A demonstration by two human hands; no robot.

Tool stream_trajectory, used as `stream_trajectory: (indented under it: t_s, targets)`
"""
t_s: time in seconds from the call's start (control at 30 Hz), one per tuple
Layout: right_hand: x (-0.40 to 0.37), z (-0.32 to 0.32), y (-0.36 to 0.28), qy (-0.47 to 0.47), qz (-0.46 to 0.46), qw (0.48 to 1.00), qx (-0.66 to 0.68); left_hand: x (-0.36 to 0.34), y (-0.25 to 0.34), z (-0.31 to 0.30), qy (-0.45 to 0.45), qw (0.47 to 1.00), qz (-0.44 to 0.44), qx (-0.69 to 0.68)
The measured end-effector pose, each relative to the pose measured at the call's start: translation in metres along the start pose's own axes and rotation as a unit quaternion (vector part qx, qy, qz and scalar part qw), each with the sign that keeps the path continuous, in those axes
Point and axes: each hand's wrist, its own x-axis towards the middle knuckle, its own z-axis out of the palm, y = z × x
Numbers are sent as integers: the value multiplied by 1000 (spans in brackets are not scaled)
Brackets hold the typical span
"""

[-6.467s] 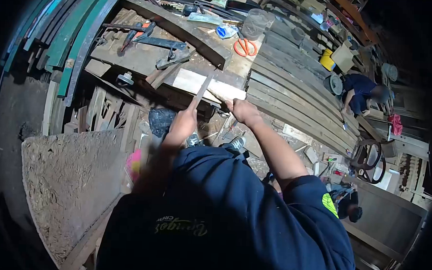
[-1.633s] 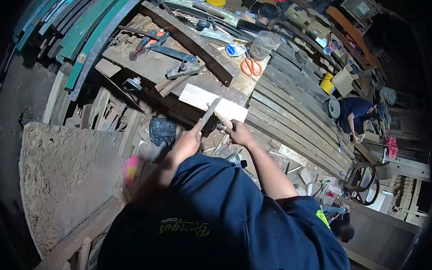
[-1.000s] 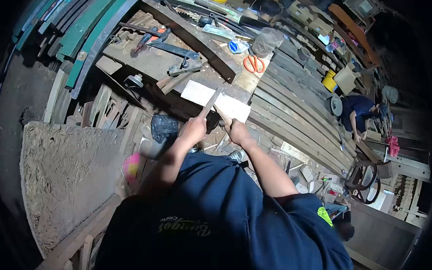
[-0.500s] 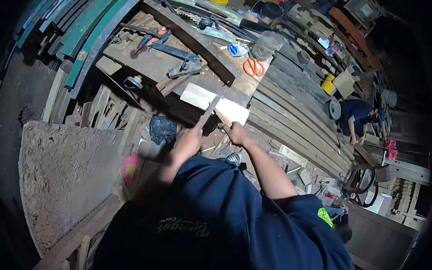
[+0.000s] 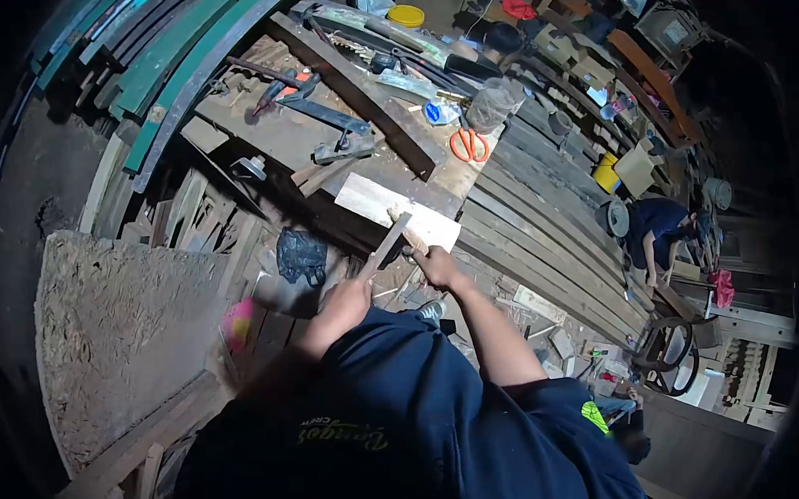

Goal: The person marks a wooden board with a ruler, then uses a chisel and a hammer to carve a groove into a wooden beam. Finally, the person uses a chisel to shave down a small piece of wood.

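Observation:
My left hand (image 5: 348, 303) is closed around the near end of a flat metal file (image 5: 389, 242), which points away from me. The file's far end lies against a small wooden piece (image 5: 419, 240), whose exact shape is partly hidden. My right hand (image 5: 436, 267) grips the near end of that piece, its fingers partly out of sight. Beneath the piece, a pale wooden board (image 5: 364, 194) rests at the bench edge.
On the workbench (image 5: 244, 122) lie orange-handled scissors (image 5: 469, 145), a hammer (image 5: 304, 87) and a clear plastic container (image 5: 490, 109). Long planks (image 5: 542, 242) extend to the right. A chipboard panel (image 5: 129, 327) stands at left. A co-worker (image 5: 659, 230) bends down at far right.
My left hand has drawn the file back toward my body, so its far end sits lower across the wooden piece. My right hand keeps its hold, and the view has shifted slightly.

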Motion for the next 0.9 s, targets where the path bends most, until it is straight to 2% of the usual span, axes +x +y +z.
stream_trajectory:
  t_s: [0.13,0.2,0.3,0.4,0.43,0.5,0.57,0.6,0.67,0.7,0.73,0.8,0.83,0.9]
  targets:
    - [1,10,3,46,-33,998,9,45,0,-1,0,997,-57,-50]
    - [-5,-3,-8,-45,35,997,52,71,-1,3,22,996,-38,-79]
    - [-6,-8,-12,-40,29,999,15,49,0,-1,2,995,-36,-89]
    - [-1,0,-4,-32,22,999,10,7,-7,5,4,1000,20,-13]
    - [-10,-6,-14,-36,35,997,58,0,2,-2,-15,1000,-1,-3]
    - [-19,-8,-18,-46,51,992,103,11,-2,6,-4,1000,-12,-1]
    - [-5,2,-4,-6,-4,999,54,36,-1,0,15,998,-45,-32]
    - [-1,2,-1,-31,-16,997,74,52,-5,2,26,997,-53,-54]
    - [-17,-9,-21,-16,18,999,44,63,-4,5,29,996,-54,-59]
    - [-18,-16,-25,-53,57,995,64,58,-5,8,29,996,-43,-74]
    - [-15,-17,-21,-51,55,995,62,49,-7,9,32,996,-42,-75]
    - [-8,-16,-14,-43,11,999,22,18,-11,13,23,999,-13,-42]
    - [-9,-12,-15,-26,21,999,16,6,-13,15,8,999,-2,-34]
    - [-15,-7,-14,2,-13,999,51,13,-11,16,10,999,-9,-34]
